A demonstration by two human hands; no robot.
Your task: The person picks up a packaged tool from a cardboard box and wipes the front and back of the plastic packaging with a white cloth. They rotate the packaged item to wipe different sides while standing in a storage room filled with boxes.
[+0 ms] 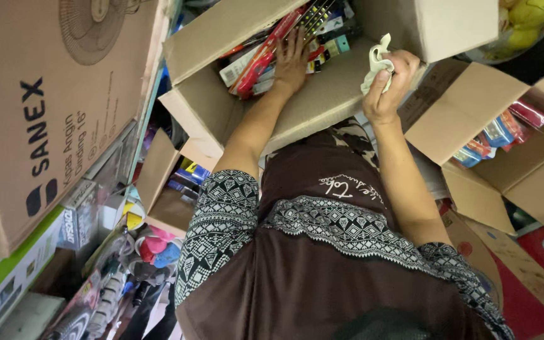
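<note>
— Where is the white cloth (376, 63) now?

— It is in my right hand (390, 82), at the front edge of the open cardboard box (322, 101). The grip is clenched around it.

— And your other hand?

— My left hand (292, 60) lies flat, released, on the red packages (260, 58) inside the box. I judge that the packages are still inside and nothing is taken out yet.

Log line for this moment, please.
left hand: flat on packaged goods in open cardboard box | right hand: grip shut on white cloth, at box edge
</note>
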